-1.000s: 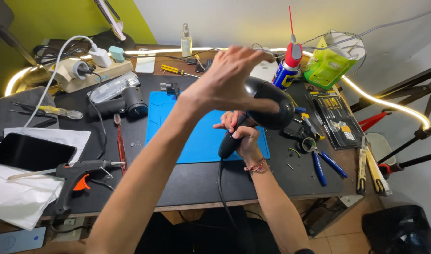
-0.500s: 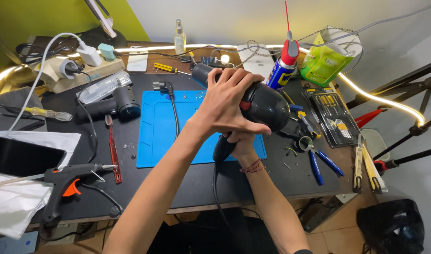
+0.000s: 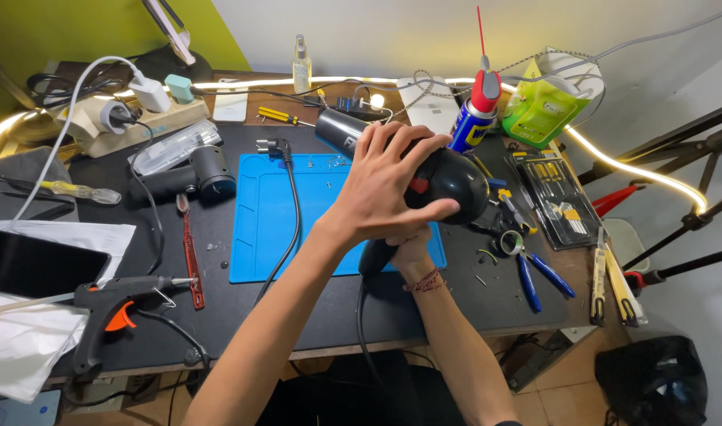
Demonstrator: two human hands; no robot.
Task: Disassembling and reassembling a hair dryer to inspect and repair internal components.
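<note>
Black hair dryer held in both hands above the blue work mat.

The hair dryer [image 3: 447, 183] sits over the right edge of the blue mat [image 3: 282, 213]; the left hand [image 3: 384, 189] wraps its fingers over the rounded body, while the right hand [image 3: 412, 248] closes around the handle below. This looks like a turning or inspecting step; any next move calls for a steady handle grip. The spray can [image 3: 473, 118] stands just beyond, pliers [image 3: 534, 272] to the right, glue gun [image 3: 112, 304] near left.
</note>
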